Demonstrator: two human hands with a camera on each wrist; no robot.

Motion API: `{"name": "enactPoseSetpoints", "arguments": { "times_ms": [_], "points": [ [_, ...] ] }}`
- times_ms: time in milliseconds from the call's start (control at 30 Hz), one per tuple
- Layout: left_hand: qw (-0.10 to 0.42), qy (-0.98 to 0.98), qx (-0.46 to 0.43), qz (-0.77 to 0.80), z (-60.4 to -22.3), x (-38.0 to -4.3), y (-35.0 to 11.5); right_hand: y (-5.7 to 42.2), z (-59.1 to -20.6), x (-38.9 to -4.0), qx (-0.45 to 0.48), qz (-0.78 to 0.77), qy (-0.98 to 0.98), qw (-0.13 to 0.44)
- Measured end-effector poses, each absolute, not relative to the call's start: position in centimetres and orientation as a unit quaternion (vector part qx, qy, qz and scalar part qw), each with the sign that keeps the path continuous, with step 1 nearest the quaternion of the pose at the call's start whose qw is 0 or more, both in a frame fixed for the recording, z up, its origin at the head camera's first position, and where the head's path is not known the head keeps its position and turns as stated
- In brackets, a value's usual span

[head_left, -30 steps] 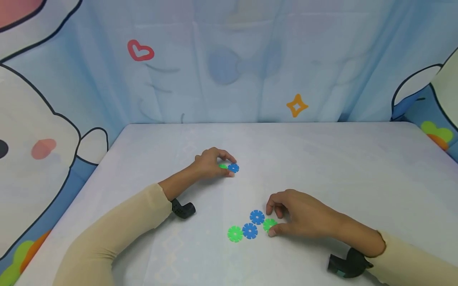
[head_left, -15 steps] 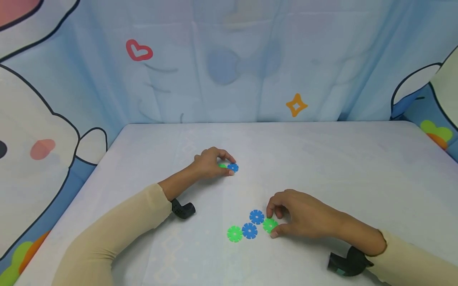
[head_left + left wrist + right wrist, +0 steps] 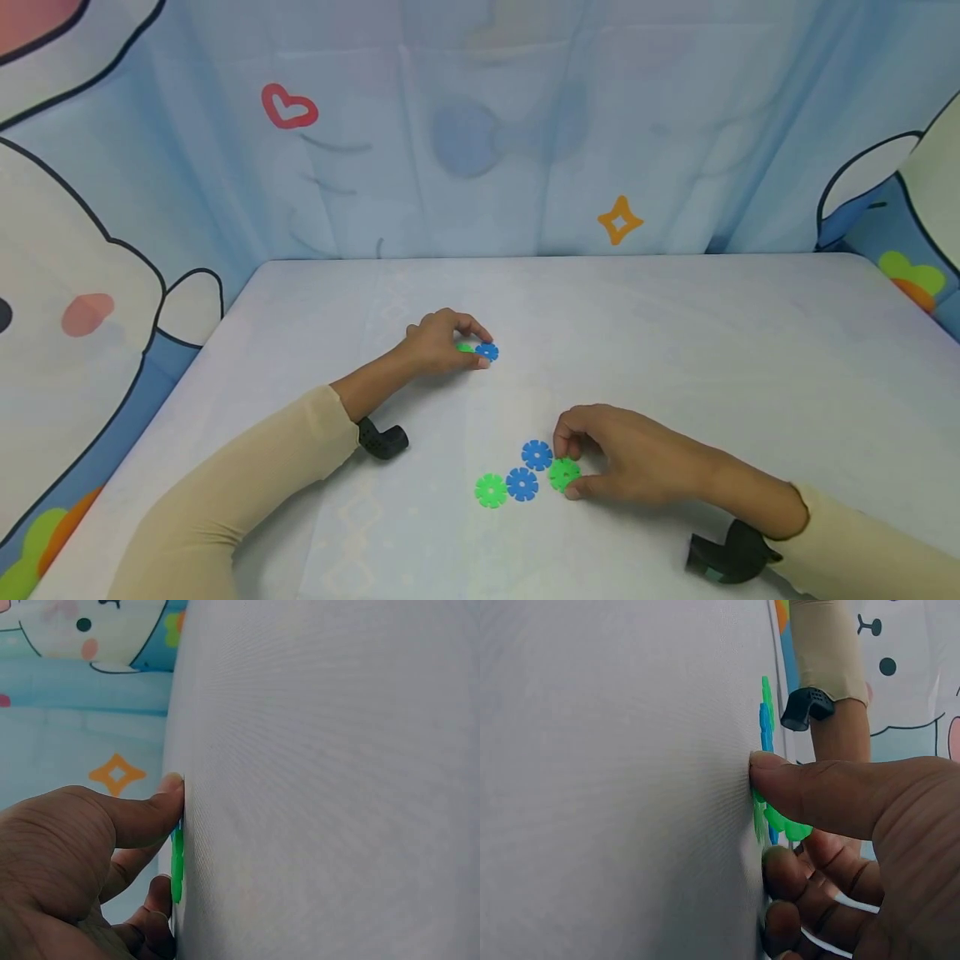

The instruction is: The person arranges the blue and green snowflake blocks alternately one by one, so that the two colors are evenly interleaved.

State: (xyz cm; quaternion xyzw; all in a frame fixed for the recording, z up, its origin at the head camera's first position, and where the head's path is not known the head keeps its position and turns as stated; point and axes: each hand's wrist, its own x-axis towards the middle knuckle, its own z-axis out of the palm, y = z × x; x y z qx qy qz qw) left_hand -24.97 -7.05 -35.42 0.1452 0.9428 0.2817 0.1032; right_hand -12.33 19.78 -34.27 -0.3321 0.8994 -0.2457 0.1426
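Note:
My left hand (image 3: 442, 343) is at the middle of the table, its thumb and forefinger pinching a blue notched disc (image 3: 487, 351) by its edges. A green notched disc (image 3: 465, 347) lies beside it, partly hidden by that hand; in the left wrist view this green disc (image 3: 178, 866) shows edge-on near the cloth. Nearer the front, my right hand (image 3: 630, 454) pinches another green notched disc (image 3: 564, 474) between thumb and forefinger. The right wrist view shows that green disc (image 3: 787, 824) tilted off the cloth. Two blue discs (image 3: 537, 455) (image 3: 522, 483) and a green disc (image 3: 491, 491) lie just left of it.
A pale cloth covers the table (image 3: 712, 350). Behind it hangs a blue printed curtain (image 3: 480, 125). Black wrist cameras (image 3: 383, 440) (image 3: 731, 554) sit on both sleeved arms.
My right hand's fingers have shifted slightly and closed in on the green disc, which was lying flatter and partly covered before. My left hand stays in place with its discs.

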Motion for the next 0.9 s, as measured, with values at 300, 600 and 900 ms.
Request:
{"name": "enactPoseSetpoints", "arguments": {
  "times_ms": [300,600,900],
  "points": [
    [0.098,0.943,0.151,0.279,-35.64,-25.12,-7.11,19.81,-34.35,-12.43,-0.35,-0.261,0.885,0.162],
    [0.092,0.944,0.159,0.273,-35.59,-25.01,-7.13,19.91,-34.46,-12.54,-0.356,-0.274,0.877,0.172],
    [0.088,0.946,0.162,0.268,-35.47,-24.78,-7.05,19.91,-34.34,-12.51,-0.361,-0.278,0.872,0.179]
  ]
}}
